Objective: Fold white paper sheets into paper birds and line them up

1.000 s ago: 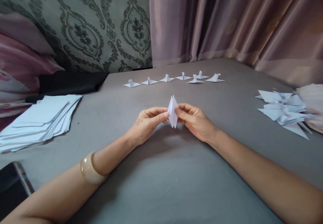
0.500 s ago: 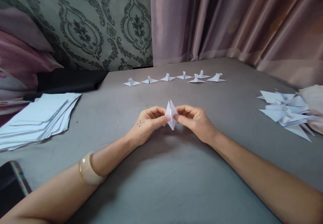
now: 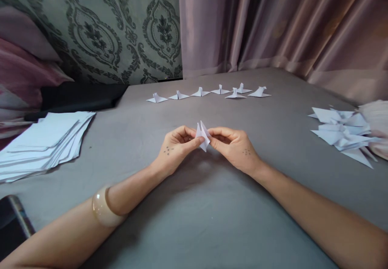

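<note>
A small white folded paper piece (image 3: 203,136), diamond-like with two points rising at the top, is held between my hands above the grey surface. My left hand (image 3: 178,146) pinches its left side, with the thumb across the front. On the right side, my right hand (image 3: 233,144) grips it between thumb and fingers. Fingertips behind the paper are partly hidden. Beyond my hands stand several folded paper figures (image 3: 200,92) with spread flat points, lined up across the far part of the surface.
A stack of white paper sheets (image 3: 45,139) lies at left, beside a black cloth (image 3: 81,96). A dark phone-like object (image 3: 13,224) is at the lower left edge. More folded paper pieces (image 3: 345,129) are piled at right. A curtain (image 3: 257,22) hangs behind.
The folded paper has tilted between my fingers, and its two upper points now stand wider apart. My right thumb has moved back from its front face.
</note>
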